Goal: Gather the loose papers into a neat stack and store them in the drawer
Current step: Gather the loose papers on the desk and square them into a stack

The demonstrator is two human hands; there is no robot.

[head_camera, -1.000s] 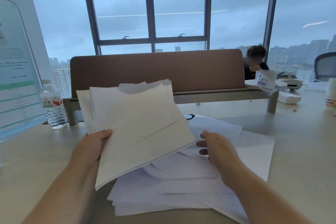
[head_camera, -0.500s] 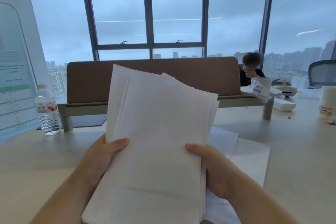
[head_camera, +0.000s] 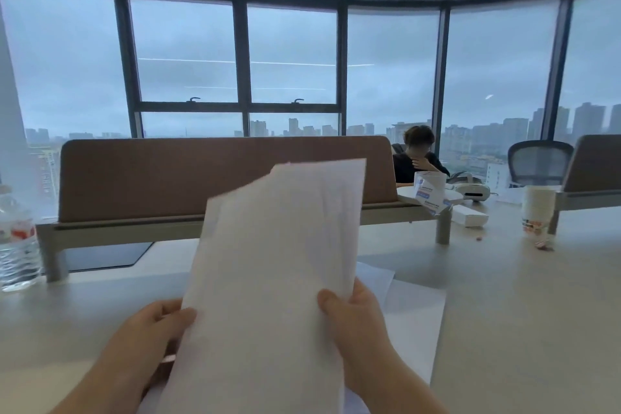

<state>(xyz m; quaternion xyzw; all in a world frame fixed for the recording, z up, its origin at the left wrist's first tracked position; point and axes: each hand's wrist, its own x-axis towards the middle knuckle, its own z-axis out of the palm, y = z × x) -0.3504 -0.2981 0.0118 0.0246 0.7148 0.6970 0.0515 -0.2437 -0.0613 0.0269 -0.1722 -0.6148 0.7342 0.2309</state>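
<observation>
A stack of white papers (head_camera: 279, 265) stands nearly upright in front of me, leaning slightly right, its top edges uneven. My left hand (head_camera: 151, 329) grips its lower left edge, thumb on the front. My right hand (head_camera: 353, 319) grips the lower right edge, thumb also on the front. Behind and to the right of the stack, more loose white sheets (head_camera: 416, 319) lie flat on the pale desk (head_camera: 524, 319). No drawer is in view.
A brown divider panel (head_camera: 174, 175) on a grey shelf crosses the desk ahead. A water bottle (head_camera: 16, 242) stands at the left edge. To the right are a paper cup (head_camera: 537, 212), white boxes (head_camera: 468, 215) and a seated person (head_camera: 418, 158).
My right hand left the sheets on the desk and took hold of the lifted stack. Both hands have raised it more upright and squared it narrower; the camera has tilted up.
</observation>
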